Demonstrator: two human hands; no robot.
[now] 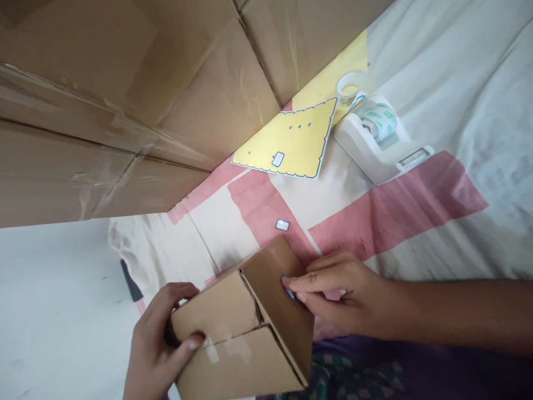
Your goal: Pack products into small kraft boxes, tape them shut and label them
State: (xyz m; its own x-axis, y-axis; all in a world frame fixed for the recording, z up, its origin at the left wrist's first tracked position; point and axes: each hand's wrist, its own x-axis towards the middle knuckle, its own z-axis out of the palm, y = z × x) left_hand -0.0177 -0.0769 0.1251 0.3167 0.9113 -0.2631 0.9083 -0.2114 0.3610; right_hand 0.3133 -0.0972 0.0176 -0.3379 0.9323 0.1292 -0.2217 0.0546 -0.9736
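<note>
A small brown cardboard box (233,333), tilted and taped along its seam, is held over the bed near my body. My left hand (160,333) grips its left end, with the thumb on the taped face and the fingers over the far edge. At the opposite side, my right hand (339,286) pinches a small blue-edged paper piece (289,290) between thumb and forefinger, against the box's side panel. The fingertips partly cover this piece. Just beyond the box, a similar white cut-out with a blue border (282,224) lies on the cloth.
Large taped cardboard boxes (125,89) fill the upper left. Beside them lie a yellow card with blue outlines (300,144), a clear tape roll (351,83) and a white tape dispenser (381,144). The sheet (441,239) has pink and white patches.
</note>
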